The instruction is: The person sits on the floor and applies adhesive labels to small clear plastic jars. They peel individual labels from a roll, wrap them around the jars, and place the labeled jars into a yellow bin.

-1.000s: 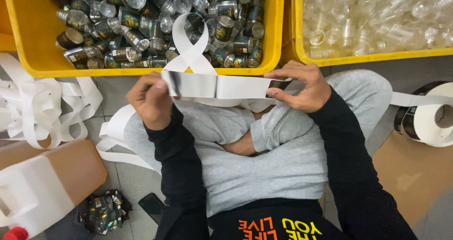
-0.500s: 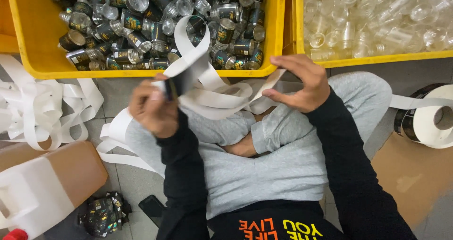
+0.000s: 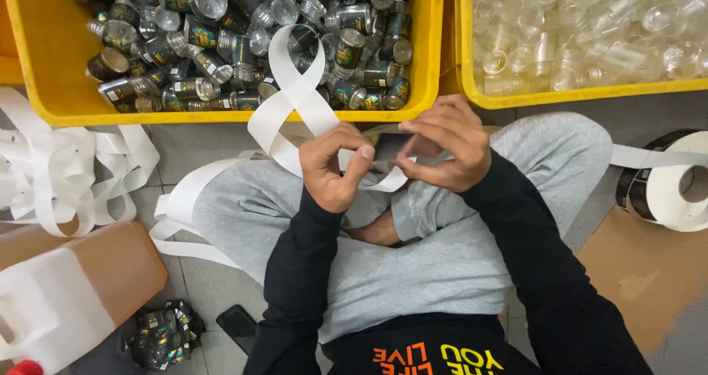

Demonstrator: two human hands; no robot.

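Now both hands (image 3: 398, 157) pinched on label strip (image 3: 295, 95) (w/ fingertips)

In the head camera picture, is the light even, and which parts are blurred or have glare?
Head view: soft, even light, with only faint shadows below the hands. The left hand and right hand look sharp, as does the white strip. The labelled jars show small bright glints; the clear jars look pale and washed out.

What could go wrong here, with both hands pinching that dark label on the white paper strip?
The label, pinched between left hand and right hand, might fold onto itself or crease. The loose white strip loops over the labelled jars in the yellow bin and could snag there. More strip piles on the floor and may tangle.
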